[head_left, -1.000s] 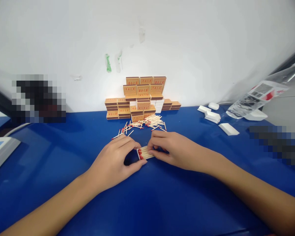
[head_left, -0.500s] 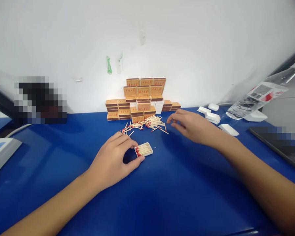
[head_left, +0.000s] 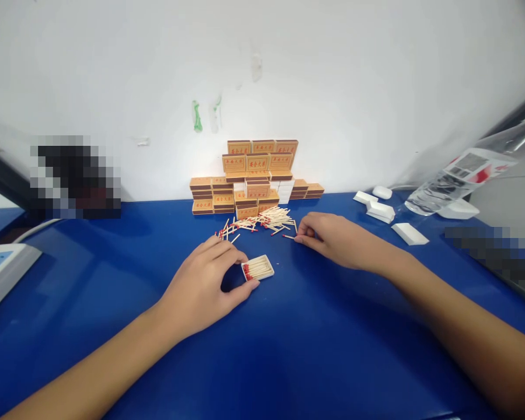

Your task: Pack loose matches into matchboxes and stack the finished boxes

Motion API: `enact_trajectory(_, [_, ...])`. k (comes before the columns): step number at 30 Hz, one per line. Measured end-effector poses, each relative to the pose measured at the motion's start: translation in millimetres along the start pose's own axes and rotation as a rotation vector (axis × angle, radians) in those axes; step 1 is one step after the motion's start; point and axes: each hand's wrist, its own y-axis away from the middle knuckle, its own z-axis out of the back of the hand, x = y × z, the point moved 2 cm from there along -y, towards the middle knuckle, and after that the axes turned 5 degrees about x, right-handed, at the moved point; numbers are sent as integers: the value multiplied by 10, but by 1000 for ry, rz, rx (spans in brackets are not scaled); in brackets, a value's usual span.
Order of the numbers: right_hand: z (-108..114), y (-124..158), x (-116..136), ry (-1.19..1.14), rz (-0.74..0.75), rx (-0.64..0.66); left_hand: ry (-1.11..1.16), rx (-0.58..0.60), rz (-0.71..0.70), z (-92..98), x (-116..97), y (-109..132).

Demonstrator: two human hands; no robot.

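Observation:
My left hand grips a small white matchbox tray between thumb and fingers on the blue table. Inside the tray lies a layer of matches, red heads toward my left hand. Further right, my right hand is closed in a pinch at the plain end of a single match, whose red head points left. Just beyond my hands spreads a loose heap of matches. Behind the heap stands a stepped stack of orange matchboxes against the wall.
White folded card pieces and a white rounded case lie at the right, beside a tilted clear water bottle. A dark flat device is at the right edge. A power strip sits at the left.
My right hand has come down and slightly nearer, its fingers closing on the end of a match by the heap. The left hand still holds the tray.

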Motion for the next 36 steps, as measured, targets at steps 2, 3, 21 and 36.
enact_trajectory(2, [28, 10, 33, -31, 64, -4, 3, -2, -1, 2, -1, 2])
enact_trajectory(3, [40, 19, 75, -52, 101, -11, 6, 0, 0, 0, 0, 3])
enact_trajectory(21, [-58, -9, 208, 42, 204, -221, 94, 74, -16, -17, -57, 14])
enact_trajectory(36, [2, 101, 536, -112, 256, -68, 55, 42, -3, -10, -39, 26])
